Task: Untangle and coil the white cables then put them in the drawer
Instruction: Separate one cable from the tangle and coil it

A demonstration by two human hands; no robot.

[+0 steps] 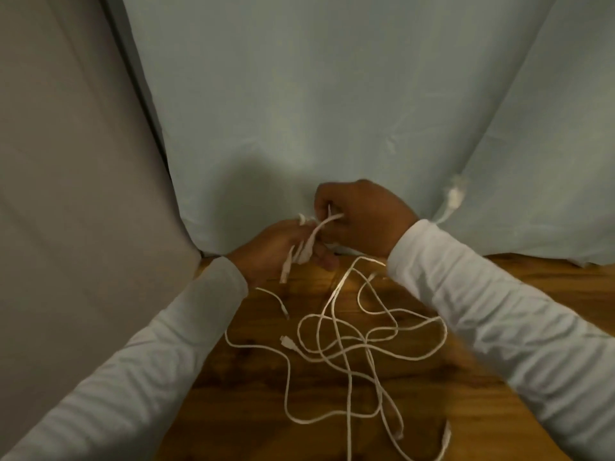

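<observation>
Closest to us, most of the cables [349, 354] are a loose mess of crossing loops on the table [416, 410], so we're early on: nothing fully coiled, and no drawer in view. The strands mostly run from us away toward our hands. Further up, our left hand [279, 251] pinches a small bundle while our right hand [359, 214] pinches a strand feeding it. Behind hangs a curtain [332, 94].

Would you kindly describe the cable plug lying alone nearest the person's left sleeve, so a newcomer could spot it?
Start at the wooden table and find the tangle of white cables. Left of it, just below the left hand, one short strand ends in a small plug. Unlike the crossed loops, it lies by itself, overlapping nothing.
</observation>
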